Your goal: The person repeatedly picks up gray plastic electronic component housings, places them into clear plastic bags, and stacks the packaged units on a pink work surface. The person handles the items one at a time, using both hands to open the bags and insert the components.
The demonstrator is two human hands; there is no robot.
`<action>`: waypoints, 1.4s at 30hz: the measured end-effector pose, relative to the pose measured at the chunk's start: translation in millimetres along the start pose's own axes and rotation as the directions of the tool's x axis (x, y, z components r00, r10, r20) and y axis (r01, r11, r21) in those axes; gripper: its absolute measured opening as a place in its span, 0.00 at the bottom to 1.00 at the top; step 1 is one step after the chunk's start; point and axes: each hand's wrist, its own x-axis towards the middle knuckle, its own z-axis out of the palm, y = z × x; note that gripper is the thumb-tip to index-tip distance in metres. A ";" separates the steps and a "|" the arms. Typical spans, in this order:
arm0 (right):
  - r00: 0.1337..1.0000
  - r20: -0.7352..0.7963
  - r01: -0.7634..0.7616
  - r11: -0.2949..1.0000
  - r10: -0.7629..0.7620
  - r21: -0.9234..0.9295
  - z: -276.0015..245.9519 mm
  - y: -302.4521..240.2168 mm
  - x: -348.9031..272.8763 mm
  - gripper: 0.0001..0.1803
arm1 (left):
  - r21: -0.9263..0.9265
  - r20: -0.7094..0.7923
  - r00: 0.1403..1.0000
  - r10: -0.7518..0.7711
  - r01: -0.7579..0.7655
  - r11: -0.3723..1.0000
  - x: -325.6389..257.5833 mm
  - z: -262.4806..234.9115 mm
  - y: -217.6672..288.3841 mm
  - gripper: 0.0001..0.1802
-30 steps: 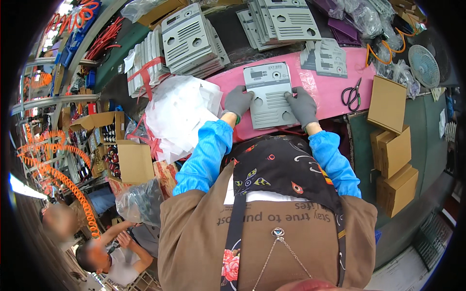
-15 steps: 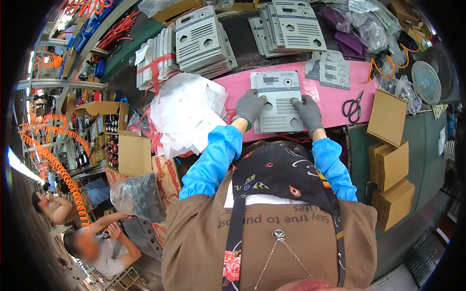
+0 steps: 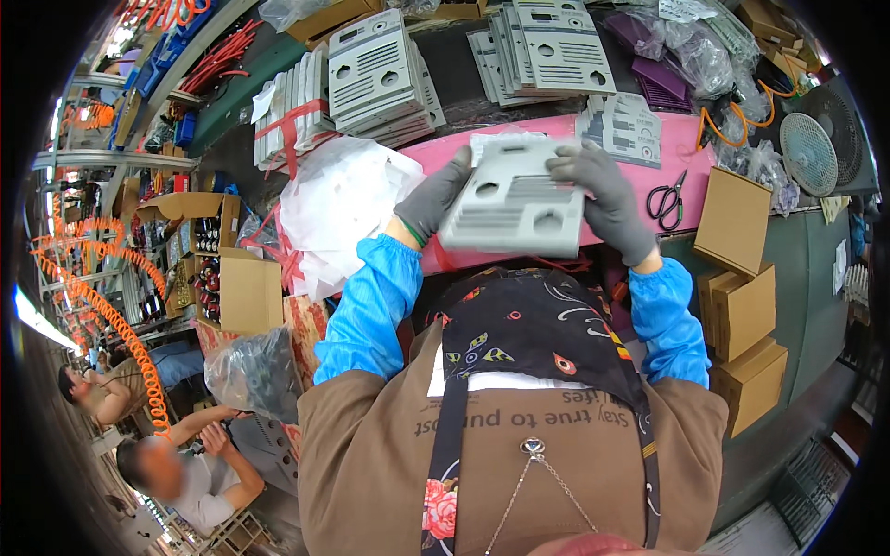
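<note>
A light grey slotted panel (image 3: 510, 208) with round cut-outs is held tilted over the pink mat (image 3: 684, 139), somewhat blurred by motion. My gloved left hand (image 3: 438, 193) is closed on its left edge. My right hand (image 3: 607, 199), gloved too, has its fingers bent over the upper right part of the panel, where they hide the corner. Just beyond, grey printed label sheets (image 3: 629, 130) lie on the mat. Left of my left hand spreads a loose heap of white sheets (image 3: 336, 190).
Similar panels are piled in a left stack (image 3: 371, 79) and a right stack (image 3: 564, 51) at the back. Black scissors (image 3: 666, 199) lie right of my right hand, near cardboard boxes (image 3: 742, 306) and a fan (image 3: 808, 153). Co-workers sit at the lower left.
The panel has been raised from the mat and tilted. My left hand has shifted left along with its edge; my right hand has moved up to the upper right corner.
</note>
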 end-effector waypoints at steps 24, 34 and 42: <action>0.878 0.103 -0.111 0.407 0.468 -0.907 -11.9 233.7 -57.8 0.27 | 0.918 -0.002 0.354 0.935 0.372 -0.139 49.7 -56.8 -35.8 0.24; 0.994 -0.101 -0.072 0.901 0.031 -0.429 52.5 16.4 -21.4 0.29 | 0.870 -0.067 0.733 0.677 -0.290 0.400 28.3 67.5 -64.3 0.23; 0.959 -0.097 -0.250 0.957 0.266 0.148 61.4 -35.8 -18.0 0.29 | 0.735 -0.067 0.687 0.724 -0.456 0.502 -1.4 63.1 -73.5 0.14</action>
